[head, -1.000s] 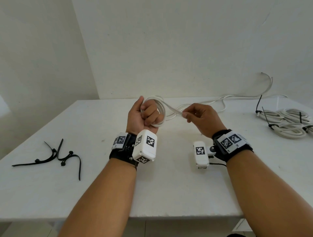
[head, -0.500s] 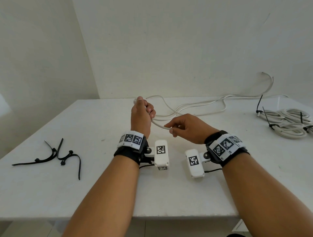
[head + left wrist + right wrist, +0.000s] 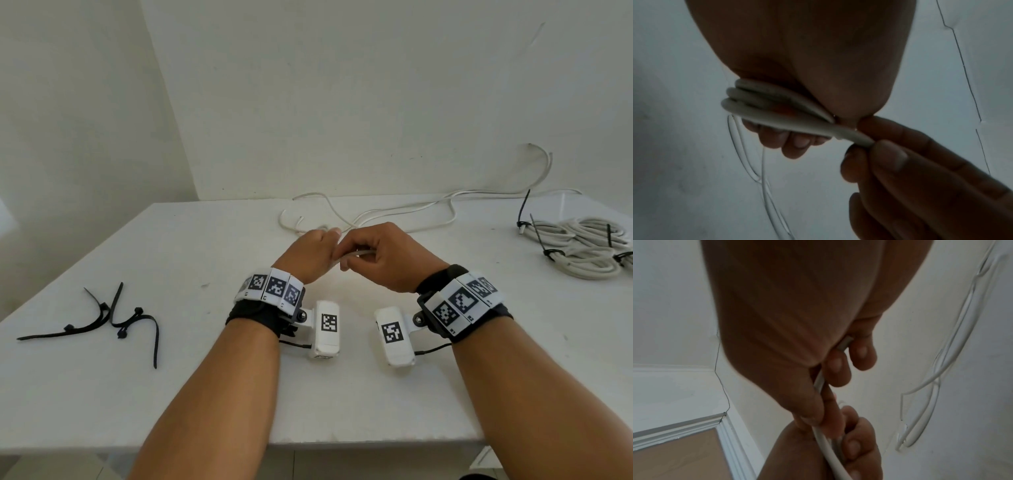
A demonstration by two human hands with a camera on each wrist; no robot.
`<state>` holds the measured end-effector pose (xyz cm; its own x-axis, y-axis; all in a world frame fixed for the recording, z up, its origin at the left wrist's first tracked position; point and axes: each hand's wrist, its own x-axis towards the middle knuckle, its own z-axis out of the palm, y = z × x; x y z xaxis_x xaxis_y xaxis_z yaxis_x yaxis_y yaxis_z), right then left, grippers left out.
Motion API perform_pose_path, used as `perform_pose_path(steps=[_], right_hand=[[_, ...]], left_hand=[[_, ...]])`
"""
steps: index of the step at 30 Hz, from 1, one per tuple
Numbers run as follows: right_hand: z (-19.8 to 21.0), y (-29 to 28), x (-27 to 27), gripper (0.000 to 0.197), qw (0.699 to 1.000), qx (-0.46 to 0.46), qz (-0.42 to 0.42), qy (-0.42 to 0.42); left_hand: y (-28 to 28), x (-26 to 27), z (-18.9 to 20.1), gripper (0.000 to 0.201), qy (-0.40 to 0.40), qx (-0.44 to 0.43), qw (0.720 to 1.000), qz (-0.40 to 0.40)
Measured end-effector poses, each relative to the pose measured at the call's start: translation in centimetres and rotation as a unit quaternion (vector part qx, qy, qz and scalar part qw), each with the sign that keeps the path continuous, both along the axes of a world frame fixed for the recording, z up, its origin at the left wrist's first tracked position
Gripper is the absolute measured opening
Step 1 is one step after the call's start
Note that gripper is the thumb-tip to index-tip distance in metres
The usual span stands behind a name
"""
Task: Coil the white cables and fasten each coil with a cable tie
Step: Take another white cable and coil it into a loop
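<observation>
My left hand (image 3: pixel 313 248) is closed around a small coil of white cable (image 3: pixel 764 104), several turns bunched across the palm. My right hand (image 3: pixel 371 255) sits right against it and pinches the strand of white cable (image 3: pixel 356 255) that leaves the coil; the right wrist view shows the same cable (image 3: pixel 819 384) running between thumb and fingers. The loose remainder of the cable (image 3: pixel 404 209) trails over the table to the back wall. Black cable ties (image 3: pixel 113 318) lie on the table at the left, apart from both hands.
Finished white coils (image 3: pixel 582 250) bound with black ties lie at the table's right edge. The white table (image 3: pixel 205 394) meets the wall behind. Its front edge runs under my forearms.
My left hand has turned over and dropped lower. My right hand has slid left along the strand until it meets the left hand. The loose cable behind has shifted.
</observation>
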<state>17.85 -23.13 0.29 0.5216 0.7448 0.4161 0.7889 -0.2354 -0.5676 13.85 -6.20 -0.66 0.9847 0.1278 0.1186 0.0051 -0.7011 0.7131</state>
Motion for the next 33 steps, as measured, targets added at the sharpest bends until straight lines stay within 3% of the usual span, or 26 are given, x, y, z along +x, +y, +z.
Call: perform_pose_path(steps=[5,8,10,12,15,21,29,33], right_hand=[[0.5,-0.1,-0.4,0.011,0.999,0.042,0.009,0.007],[0.5,-0.1,-0.7,0.016,0.999,0.040,0.021,-0.002],[0.4,-0.2,-0.3,0.019,0.997,0.068,0.002,-0.021],[0.2,-0.3,0.4,0.013,0.992,0.118,-0.027,-0.029],[0.0,-0.6,1.3,0.011,0.979,0.190,-0.063,-0.022],[-0.5,-0.3,1.7,0.008,0.971,0.226,-0.059,-0.042],[-1.1,0.6,1.3,0.030,0.983,0.174,-0.049,-0.011],[-1.3,1.1,1.0,0.043,0.991,0.122,-0.038,0.026]], left_hand=[[0.3,-0.6,0.6,0.042,-0.018,-0.125,0.992,-0.006],[-0.4,-1.1,0.5,0.035,0.024,-0.115,0.991,-0.069],[-0.8,-1.2,0.5,0.032,0.050,-0.187,0.977,-0.087],[-1.0,-1.2,0.5,0.042,0.063,-0.277,0.955,-0.085],[-1.2,-1.0,0.4,0.059,0.079,-0.319,0.937,-0.117],[-1.2,-1.6,0.3,0.043,0.037,-0.371,0.910,-0.181],[-0.5,-1.5,0.1,0.050,0.017,-0.506,0.839,-0.198],[-0.4,-1.3,0.2,0.049,0.013,-0.534,0.819,-0.208]])
